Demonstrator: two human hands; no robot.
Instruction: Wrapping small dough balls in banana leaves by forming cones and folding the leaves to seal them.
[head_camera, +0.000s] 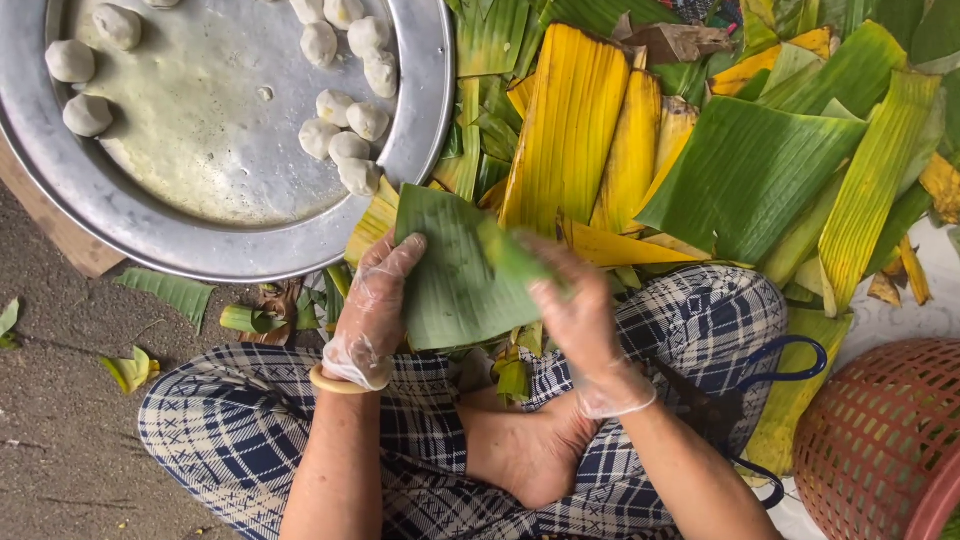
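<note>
Two gloved hands, left hand and right hand, pinch a green leaf piece at frame centre; keeping both edges gripped evenly should fold it cleanly.

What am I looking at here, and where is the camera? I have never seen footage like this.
The single picture comes from a camera worn on a person's head, looking down at their own lap. They sit cross-legged on the ground in checked blue-and-white trousers. Both hands wear thin clear plastic gloves. The left hand and right hand hold a green piece of banana leaf between them; the right hand is blurred. Ahead lies a pile of green and yellow banana leaves. A large round metal tray carries small white dough balls. A reddish plastic basket stands at lower right.
</note>
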